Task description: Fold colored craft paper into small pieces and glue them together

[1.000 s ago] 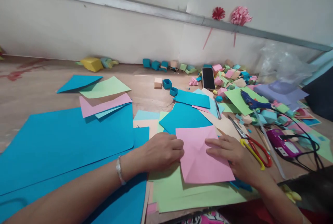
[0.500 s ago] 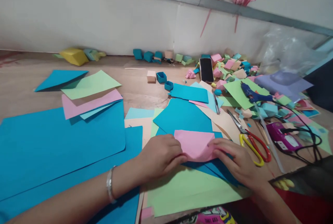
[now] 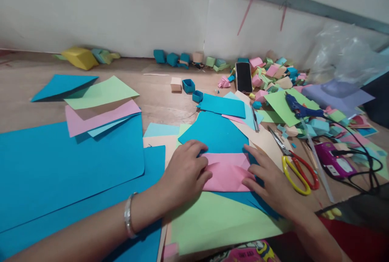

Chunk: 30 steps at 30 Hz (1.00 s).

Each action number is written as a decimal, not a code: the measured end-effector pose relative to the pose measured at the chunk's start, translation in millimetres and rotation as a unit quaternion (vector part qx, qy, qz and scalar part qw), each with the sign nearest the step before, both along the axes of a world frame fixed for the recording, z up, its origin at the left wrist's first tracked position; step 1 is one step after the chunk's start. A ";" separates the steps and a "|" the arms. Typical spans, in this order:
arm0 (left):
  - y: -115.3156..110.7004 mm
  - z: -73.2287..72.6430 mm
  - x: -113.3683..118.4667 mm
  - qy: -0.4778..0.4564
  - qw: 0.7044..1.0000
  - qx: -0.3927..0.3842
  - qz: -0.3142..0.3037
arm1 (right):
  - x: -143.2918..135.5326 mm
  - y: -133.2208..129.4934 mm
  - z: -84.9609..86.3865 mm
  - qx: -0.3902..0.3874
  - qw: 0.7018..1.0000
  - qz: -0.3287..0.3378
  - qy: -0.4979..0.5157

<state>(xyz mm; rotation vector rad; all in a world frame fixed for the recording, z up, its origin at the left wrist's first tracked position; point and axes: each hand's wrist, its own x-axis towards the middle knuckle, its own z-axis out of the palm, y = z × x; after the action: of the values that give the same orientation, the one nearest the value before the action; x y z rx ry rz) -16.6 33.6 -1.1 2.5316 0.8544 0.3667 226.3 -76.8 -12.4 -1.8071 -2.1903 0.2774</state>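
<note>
A folded pink paper [image 3: 228, 168] lies on blue sheets [image 3: 214, 132], with creases across its middle. At its left edge rests my left hand [image 3: 187, 166], fingers bent and apart, touching the paper without gripping it. My right hand [image 3: 270, 181] is on the opposite edge, its fingers spread and the tips on the paper. Under my wrists is a light green sheet [image 3: 212, 221]. Near my right hand lie scissors [image 3: 296, 170] with one yellow and one red handle.
Large blue sheets [image 3: 73, 164] cover the left side. A phone [image 3: 243, 77], small folded paper boxes [image 3: 188, 86], a cutter knife [image 3: 254, 119], a blue glue gun [image 3: 300, 108] and a purple power strip [image 3: 332, 160] with black cords sit toward the back and right.
The pink paper was held slightly raised and curved at its lower edge; now it lies flatter. Both hands have loosened, with fingers spreading out along its sides. The view has tilted down a little.
</note>
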 end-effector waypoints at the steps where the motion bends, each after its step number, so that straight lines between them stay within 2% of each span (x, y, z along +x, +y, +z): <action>1: -0.3 0.9 0.8 0.005 1.000 -0.010 -0.009 | 2.0 1.9 2.1 -0.020 1.000 0.016 0.006; 4: -2.2 3.2 3.1 -0.016 0.997 -0.068 -0.009 | 4.6 6.2 8.5 -0.043 0.998 0.039 0.030; 6: -3.1 3.9 3.6 -0.050 0.991 -0.126 0.008 | 3.8 7.0 13.4 -0.043 0.997 0.030 0.056; 9: -2.9 4.3 2.4 -0.078 0.976 -0.195 0.053 | 0.8 5.0 21.3 -0.067 0.992 -0.015 0.110; 12: -1.6 4.8 0.5 -0.090 0.964 -0.230 0.101 | -2.0 0.6 25.1 -0.089 0.977 -0.079 0.179; 17: -0.8 4.5 -0.8 -0.118 0.942 -0.281 0.140 | -2.8 -6.5 14.7 -0.061 0.952 -0.188 0.233; 22: 0.0 0.8 -1.9 -0.162 0.898 -0.373 0.167 | 0.0 -11.5 3.9 -0.061 0.942 -0.231 0.238; 25: 0.7 0.5 -2.8 -0.179 0.891 -0.384 0.162 | 0.0 -13.1 4.4 -0.070 0.939 -0.226 0.251; 30: -0.4 3.0 -3.1 -0.162 0.913 -0.345 0.144 | -1.8 -12.9 6.2 -0.079 0.938 -0.211 0.265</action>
<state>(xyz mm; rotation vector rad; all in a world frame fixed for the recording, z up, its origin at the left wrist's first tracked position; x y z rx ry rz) -19.6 33.2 1.9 1.6444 1.0055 0.4610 224.5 -89.7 -6.1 -1.9413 -1.4150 0.7563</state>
